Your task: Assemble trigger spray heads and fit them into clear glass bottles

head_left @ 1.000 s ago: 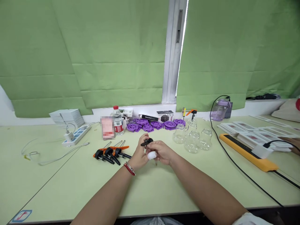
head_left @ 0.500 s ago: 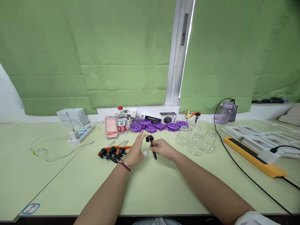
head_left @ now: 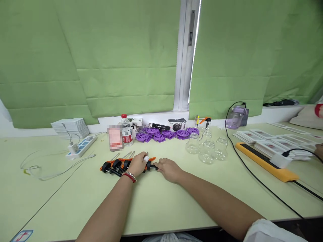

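Black pump tops with orange parts (head_left: 117, 164) lie in a row on the table, left of centre. My left hand (head_left: 138, 164) is closed over the right end of this row, gripping a black and orange piece partly hidden under its fingers; a white wrap shows on one finger. My right hand (head_left: 168, 169) pinches the black rod end of a pump top (head_left: 152, 166) that lies sideways between the two hands. Several clear bottles (head_left: 207, 153) stand to the right of my right hand.
Purple wheel-shaped parts (head_left: 159, 134), a red-capped bottle (head_left: 127, 131) and boxes line the back. A white power strip (head_left: 82, 147) lies left. An orange power strip (head_left: 267, 163), black cable and stacks of white frames (head_left: 282, 144) are right; another person's hand (head_left: 319, 150) shows at the edge.
Both hands have moved to the row of pump tops, and the held one has gone from upright to sideways. My left hand has closed. The view has shifted slightly right.
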